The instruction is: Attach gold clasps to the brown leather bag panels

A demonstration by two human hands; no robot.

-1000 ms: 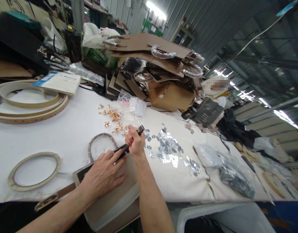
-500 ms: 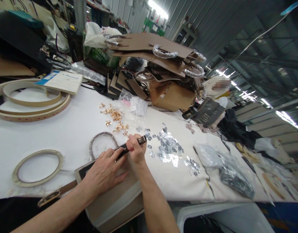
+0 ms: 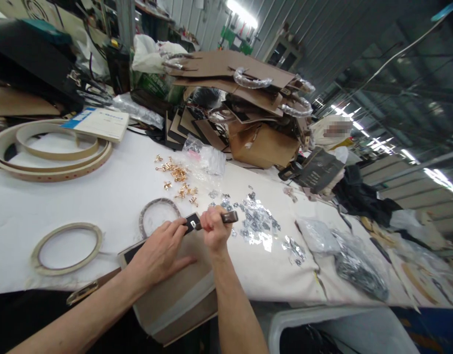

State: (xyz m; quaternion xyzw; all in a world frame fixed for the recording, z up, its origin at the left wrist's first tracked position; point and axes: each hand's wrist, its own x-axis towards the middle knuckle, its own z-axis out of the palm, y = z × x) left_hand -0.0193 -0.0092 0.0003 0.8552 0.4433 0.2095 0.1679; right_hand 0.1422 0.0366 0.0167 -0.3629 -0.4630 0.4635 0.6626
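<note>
My left hand (image 3: 158, 253) lies on a tan and dark leather panel (image 3: 175, 295) at the table's near edge, its fingertips pinching the panel's dark flap end (image 3: 191, 223). My right hand (image 3: 214, 228) is closed round a dark-handled tool (image 3: 228, 217), whose tip meets that flap end. Small gold metal fittings (image 3: 177, 179) lie scattered just beyond the hands. A spread of small silvery packets (image 3: 258, 223) lies to the right of my right hand.
Tape rolls (image 3: 66, 248) (image 3: 158, 216) lie left of the hands, and large tan hoops (image 3: 51, 150) farther back left. A heap of brown bag panels (image 3: 248, 108) fills the back of the white table (image 3: 101, 196). Plastic bags (image 3: 344, 260) lie right. A person's covered head (image 3: 335, 130) shows behind.
Both hands rose slightly. The tool in my right hand swung to lie more level, and my left fingers moved up to pinch the flap end.
</note>
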